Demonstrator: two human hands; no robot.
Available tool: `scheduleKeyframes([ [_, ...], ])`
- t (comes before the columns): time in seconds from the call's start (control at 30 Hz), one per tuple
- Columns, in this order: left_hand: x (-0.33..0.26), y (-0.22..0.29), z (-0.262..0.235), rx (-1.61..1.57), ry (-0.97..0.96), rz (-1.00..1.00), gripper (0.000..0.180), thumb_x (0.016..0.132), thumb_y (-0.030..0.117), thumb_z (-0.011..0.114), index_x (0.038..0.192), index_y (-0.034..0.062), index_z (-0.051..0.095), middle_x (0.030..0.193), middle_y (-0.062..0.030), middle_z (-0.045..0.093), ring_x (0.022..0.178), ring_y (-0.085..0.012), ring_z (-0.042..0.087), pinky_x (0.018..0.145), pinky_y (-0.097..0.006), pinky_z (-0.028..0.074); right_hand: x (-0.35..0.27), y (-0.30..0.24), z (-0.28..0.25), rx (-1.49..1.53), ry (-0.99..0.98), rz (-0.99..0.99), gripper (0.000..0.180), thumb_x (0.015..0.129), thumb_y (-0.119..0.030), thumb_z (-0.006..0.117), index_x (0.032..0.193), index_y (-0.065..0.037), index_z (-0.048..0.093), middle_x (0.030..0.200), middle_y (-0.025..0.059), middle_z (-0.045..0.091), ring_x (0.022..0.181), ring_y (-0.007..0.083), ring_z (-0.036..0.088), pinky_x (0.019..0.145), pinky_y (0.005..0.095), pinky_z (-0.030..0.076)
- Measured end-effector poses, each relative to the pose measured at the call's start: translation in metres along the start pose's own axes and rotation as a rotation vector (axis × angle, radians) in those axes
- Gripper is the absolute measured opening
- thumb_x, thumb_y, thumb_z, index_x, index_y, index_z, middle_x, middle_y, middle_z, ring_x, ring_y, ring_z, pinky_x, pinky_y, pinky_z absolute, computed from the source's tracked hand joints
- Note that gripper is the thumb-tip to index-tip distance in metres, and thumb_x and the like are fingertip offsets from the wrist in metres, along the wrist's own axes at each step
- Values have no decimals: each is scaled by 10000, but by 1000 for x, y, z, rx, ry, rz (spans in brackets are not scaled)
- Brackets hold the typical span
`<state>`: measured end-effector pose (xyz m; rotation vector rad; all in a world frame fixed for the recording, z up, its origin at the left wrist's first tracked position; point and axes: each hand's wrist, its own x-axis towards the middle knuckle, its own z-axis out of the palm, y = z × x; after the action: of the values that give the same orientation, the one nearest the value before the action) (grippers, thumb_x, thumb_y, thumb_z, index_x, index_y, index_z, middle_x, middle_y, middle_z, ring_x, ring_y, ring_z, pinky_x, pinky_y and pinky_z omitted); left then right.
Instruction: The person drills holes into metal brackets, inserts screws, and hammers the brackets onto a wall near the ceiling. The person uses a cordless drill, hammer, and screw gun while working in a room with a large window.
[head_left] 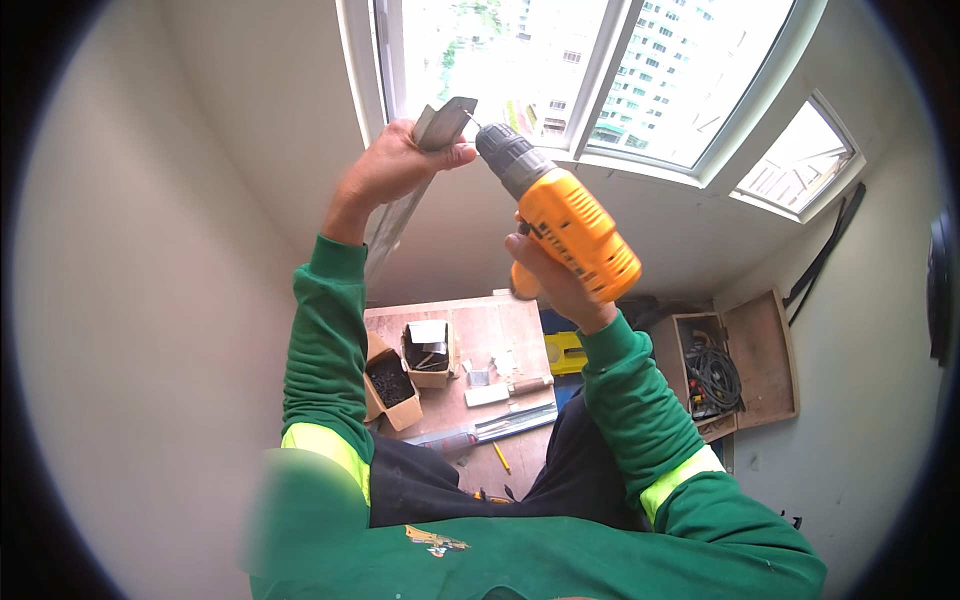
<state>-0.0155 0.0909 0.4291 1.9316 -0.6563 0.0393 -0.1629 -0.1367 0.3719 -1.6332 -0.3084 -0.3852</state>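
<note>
Raised in front of the window, my left hand [393, 168] is closed around a long grey metal channel [445, 124] near its upper end. The channel slants down toward the wooden board below. My right hand [555, 272] grips the handle of an orange and black cordless drill [580, 225]. The drill points up and to the left, and its thin bit [471, 117] reaches the channel's edge just above my left thumb. Whether the bit has entered the metal, I cannot tell.
Below, a wooden board [520, 325] carries two cardboard boxes, one with dark screws [388, 380], a wooden-handled tool [508, 391] and a yellow pencil [501, 458]. At right stands an open wooden box [760, 350] with coiled cable [713, 378]. A window [585, 140] is ahead.
</note>
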Motion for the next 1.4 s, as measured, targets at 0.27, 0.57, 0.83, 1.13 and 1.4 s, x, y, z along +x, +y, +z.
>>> scheduleKeyframes([
  [0.27, 15, -17, 42, -456, 327, 345, 165, 1013, 187, 805, 1089, 59, 733, 964, 6, 784, 903, -86, 701, 832, -274, 579, -6, -24, 14, 1032, -206, 465, 338, 936, -151, 738, 1214, -44, 577, 903, 61, 601, 815, 193, 676, 799, 452, 630],
  [0.57, 15, -21, 44, -287, 360, 311, 82, 1007, 79, 786, 1058, 51, 728, 885, 18, 756, 842, -84, 695, 780, -255, 577, -2, -22, -2, 828, -181, 409, 308, 954, -204, 716, 1192, -40, 611, 868, 28, 591, 770, 154, 664, 783, 413, 616],
  [0.83, 16, -21, 44, -370, 363, 333, 111, 1019, 129, 789, 1022, 44, 718, 907, 3, 759, 861, -92, 689, 820, -275, 569, -5, -22, 8, 952, -167, 475, 314, 957, -168, 721, 1215, -27, 610, 868, 41, 613, 768, 160, 675, 768, 413, 628],
  [1.13, 17, -13, 65, -177, 373, 48, 266, 1001, 300, 828, 1021, 50, 738, 843, -3, 718, 800, -101, 635, 734, -309, 533, 8, -18, -13, 536, 56, 235, 426, 946, -132, 780, 1304, 18, 606, 984, 94, 681, 837, 187, 729, 734, 390, 657],
  [1.4, 22, -21, 72, -189, 389, 41, 265, 991, 293, 836, 994, 52, 727, 819, 1, 706, 760, -95, 611, 705, -308, 526, 11, -10, -14, 515, 148, 185, 378, 937, -91, 798, 1268, 10, 647, 1045, 86, 684, 900, 176, 731, 722, 388, 679],
])
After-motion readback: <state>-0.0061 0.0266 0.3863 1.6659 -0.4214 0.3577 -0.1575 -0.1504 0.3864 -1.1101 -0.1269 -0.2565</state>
